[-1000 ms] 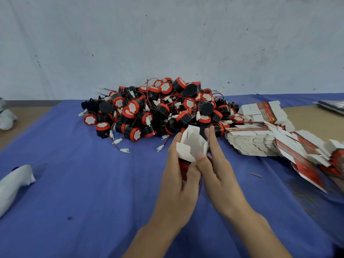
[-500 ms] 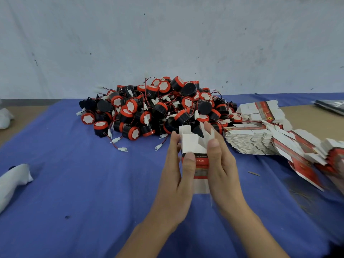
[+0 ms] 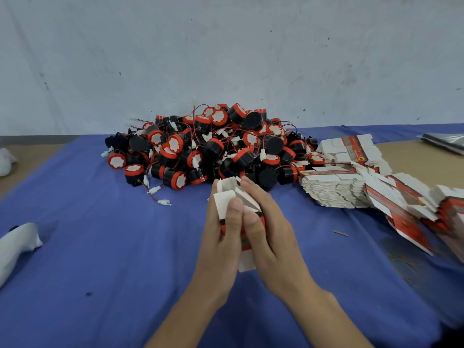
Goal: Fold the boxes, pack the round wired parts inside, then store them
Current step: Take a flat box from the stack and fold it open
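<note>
— Where is the box (image 3: 227, 197) sitting now?
— Both hands are holding it above the tabletop (image 3: 100, 247), just in front of the parts (image 3: 213, 146). The left hand (image 3: 221, 242) and right hand (image 3: 273, 237) are clamping it, fingers (image 3: 254, 191) curling round its sides.
— What is differing from half a second ago?
— The thumbs (image 3: 234, 213), then apart with the red front showing, are now meeting and pressing the white flaps (image 3: 247, 201) inward, mostly hiding the front. The flat boxes (image 3: 336, 189) are lying to the right as before.
</note>
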A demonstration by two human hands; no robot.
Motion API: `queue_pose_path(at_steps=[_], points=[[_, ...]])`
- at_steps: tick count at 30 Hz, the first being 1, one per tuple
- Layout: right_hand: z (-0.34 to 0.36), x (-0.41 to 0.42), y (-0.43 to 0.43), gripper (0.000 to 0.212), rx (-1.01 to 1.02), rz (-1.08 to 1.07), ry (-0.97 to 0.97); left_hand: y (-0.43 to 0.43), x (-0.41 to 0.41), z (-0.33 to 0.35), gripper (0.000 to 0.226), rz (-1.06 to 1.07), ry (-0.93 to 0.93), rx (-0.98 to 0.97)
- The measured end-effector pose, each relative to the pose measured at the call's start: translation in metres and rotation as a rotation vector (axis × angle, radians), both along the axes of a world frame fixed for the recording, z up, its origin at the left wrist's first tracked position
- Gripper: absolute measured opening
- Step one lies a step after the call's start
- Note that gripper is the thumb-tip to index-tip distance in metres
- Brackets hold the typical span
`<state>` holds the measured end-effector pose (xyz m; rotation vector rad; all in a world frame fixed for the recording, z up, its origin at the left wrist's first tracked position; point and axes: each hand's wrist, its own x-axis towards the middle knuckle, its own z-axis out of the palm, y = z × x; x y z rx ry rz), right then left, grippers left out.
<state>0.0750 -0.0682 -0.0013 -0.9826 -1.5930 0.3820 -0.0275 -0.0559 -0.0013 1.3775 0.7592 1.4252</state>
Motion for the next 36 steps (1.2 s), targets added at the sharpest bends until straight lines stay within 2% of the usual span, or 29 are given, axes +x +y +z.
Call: queue_pose_path(at_steps=[3, 7, 16, 18, 22, 26, 28, 31, 36], points=[[-0.001, -0.001, 0.001, 0.039, 0.048, -0.033, -0.015, 0.001, -0.003, -0.001, 0.083, -0.003, 0.022, -0.007], [-0.004, 0.001, 0.003, 0.052, 0.025, -0.104, -0.041, -0.001, -0.003, -0.002, 0.085, 0.006, 0.059, -0.003], [0.0, 0.002, 0.0, 0.054, 0.077, -0.131, -0.034, -0.001, 0.0, -0.001, 0.103, 0.005, 0.055, -0.009], [0.001, 0.002, -0.001, 0.053, 0.099, -0.139, -0.029, -0.002, 0.0, -0.001, 0.096, 0.007, 0.055, 0.0], [0.003, -0.002, -0.003, 0.034, 0.172, -0.157, -0.037, -0.003, -0.001, 0.001, 0.086, -0.007, 0.049, 0.027], [0.005, -0.001, -0.004, 0.035, 0.147, -0.139, -0.029, -0.004, -0.004, 0.005, 0.08, -0.046, 0.033, 0.037], [0.005, 0.001, -0.003, 0.037, 0.107, -0.122, -0.008, -0.005, -0.005, 0.009, 0.067, -0.062, 0.035, 0.043], [0.006, 0.003, -0.002, 0.025, 0.062, -0.102, 0.025, -0.004, -0.01, 0.013, 0.047, -0.088, 0.024, 0.049], [0.007, 0.006, -0.003, 0.023, 0.067, -0.064, 0.021, 0.0, -0.017, 0.011, 0.038, -0.138, 0.007, 0.024]])
